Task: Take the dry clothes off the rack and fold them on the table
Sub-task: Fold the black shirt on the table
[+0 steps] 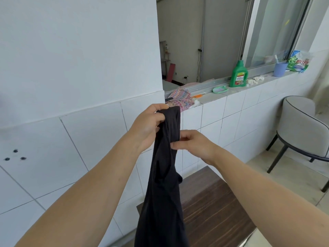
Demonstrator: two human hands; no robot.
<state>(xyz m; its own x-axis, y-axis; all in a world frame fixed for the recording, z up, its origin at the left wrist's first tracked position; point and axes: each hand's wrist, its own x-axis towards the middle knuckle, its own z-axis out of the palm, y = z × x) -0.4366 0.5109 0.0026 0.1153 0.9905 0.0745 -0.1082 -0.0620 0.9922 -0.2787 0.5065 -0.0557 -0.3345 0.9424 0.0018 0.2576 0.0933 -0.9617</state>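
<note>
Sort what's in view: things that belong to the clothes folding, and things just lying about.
Job: black garment, held by left hand and right hand; wooden table.

Lying about: green bottle, blue cup, detergent bag, patterned cloth, chair.

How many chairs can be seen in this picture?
1. A grey padded chair with black metal legs stands at the right edge, beside the white tiled wall. Others may be outside the view.

Arms: both forearms bare, no sleeves in view
Left hand (147, 125): no glove or ring
Right hand (194, 145): no glove or ring
</note>
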